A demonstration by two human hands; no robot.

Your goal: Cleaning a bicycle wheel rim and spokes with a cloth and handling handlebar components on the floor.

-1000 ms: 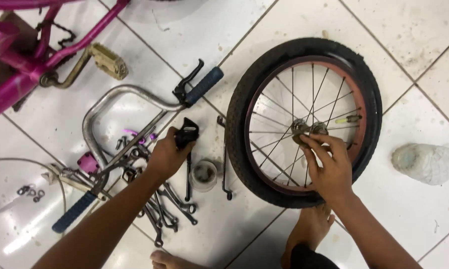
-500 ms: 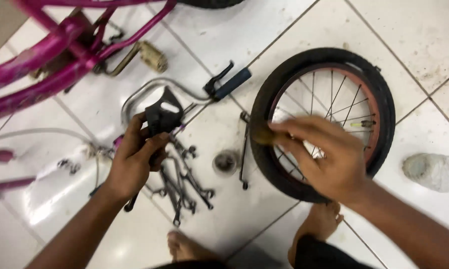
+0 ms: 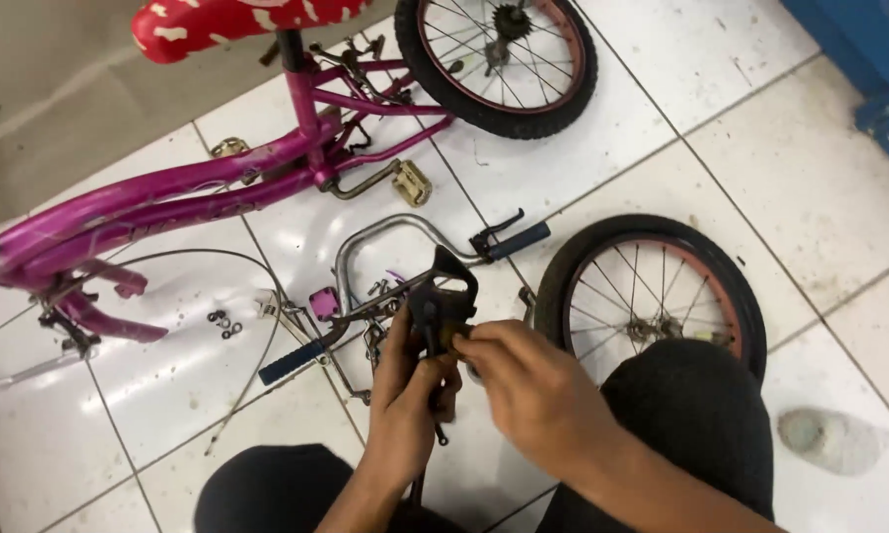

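My left hand (image 3: 408,400) grips a black brake caliper (image 3: 443,294) held up in front of me, fingers wrapped around its lower stem. My right hand (image 3: 528,385) pinches a small part at the caliper's side, touching it just right of the left hand. Below them lie chrome handlebars (image 3: 385,237) with blue grips and several wrenches, mostly hidden by my hands. A loose small wheel (image 3: 652,296) with a black tyre and reddish rim lies flat to the right, partly covered by my dark-trousered knee (image 3: 696,415).
A pink bicycle frame (image 3: 168,212) with a red saddle (image 3: 218,20) lies across the upper left, its rear wheel (image 3: 499,59) at the top. A cable loop (image 3: 257,286), small nuts (image 3: 222,324) and a pedal (image 3: 412,183) lie on the white tiles. Blue object (image 3: 879,59) at top right.
My right hand left the loose wheel and came over to the brake caliper. My left hand lifted the caliper up off the floor. The view tilted up toward the frame.
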